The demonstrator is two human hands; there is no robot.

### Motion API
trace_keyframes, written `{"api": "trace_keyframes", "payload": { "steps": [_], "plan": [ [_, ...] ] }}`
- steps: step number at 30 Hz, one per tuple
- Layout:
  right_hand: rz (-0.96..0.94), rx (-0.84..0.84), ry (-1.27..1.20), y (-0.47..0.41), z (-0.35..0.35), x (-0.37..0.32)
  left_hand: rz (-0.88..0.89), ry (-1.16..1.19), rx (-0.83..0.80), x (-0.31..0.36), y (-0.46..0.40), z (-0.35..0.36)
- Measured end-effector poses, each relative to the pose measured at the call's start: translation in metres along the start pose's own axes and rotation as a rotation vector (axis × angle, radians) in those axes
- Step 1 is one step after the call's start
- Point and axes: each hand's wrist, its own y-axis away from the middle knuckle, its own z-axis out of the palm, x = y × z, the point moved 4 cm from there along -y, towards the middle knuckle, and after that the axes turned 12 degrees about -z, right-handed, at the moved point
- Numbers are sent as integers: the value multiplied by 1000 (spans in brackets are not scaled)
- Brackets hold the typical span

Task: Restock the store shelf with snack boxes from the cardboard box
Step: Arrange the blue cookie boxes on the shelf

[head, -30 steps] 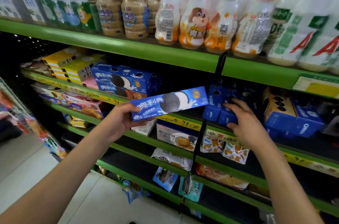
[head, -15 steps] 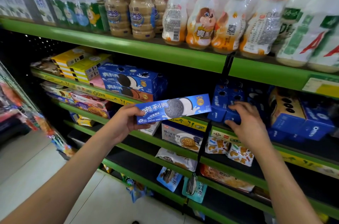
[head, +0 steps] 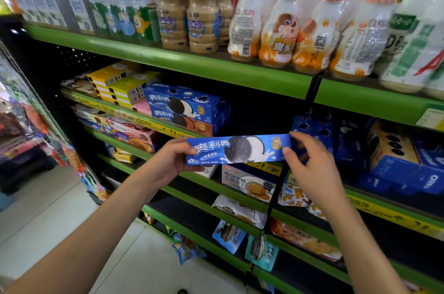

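Gripping the blue cookie box (head: 237,149) at both ends: left hand (head: 171,163) clasps its left end, while the right hand (head: 310,163) has left the shelved blue boxes (head: 312,130) to pinch the right end. Box level, before the green shelf (head: 216,70).

A long blue cookie box (head: 237,150) is held flat in front of the green shelf (head: 216,70). The left hand (head: 173,161) holds its left end. The right hand (head: 310,163) pinches its right end. Behind it, two blue cookie boxes (head: 185,111) are stacked on the shelf. Drink bottles (head: 288,36) stand on the shelf above.
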Motion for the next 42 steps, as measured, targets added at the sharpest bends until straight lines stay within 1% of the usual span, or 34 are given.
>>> {"api": "trace_keyframes", "payload": {
  "steps": [3,6,10,15,18,29,34,42],
  "plan": [
    [129,-106,-292,-3,12,-1,9,9,-14,2,4,-2],
    [241,-143,-499,-9,21,11,13,21,-32,2,7,-7],
    [279,-146,-609,-17,34,22,5,62,-48,-1,9,-15],
    [293,-103,-754,-23,48,32,35,246,61,0,6,-30],
    [279,-107,-747,-24,53,38,36,241,86,-3,6,-35],
    [152,-241,-619,-38,57,29,94,226,87,-7,2,-51],
    [116,-273,-549,-43,56,28,101,224,94,-7,0,-52],
    [86,-309,-574,-41,63,38,101,215,90,-9,-6,-52]
  ]
}}
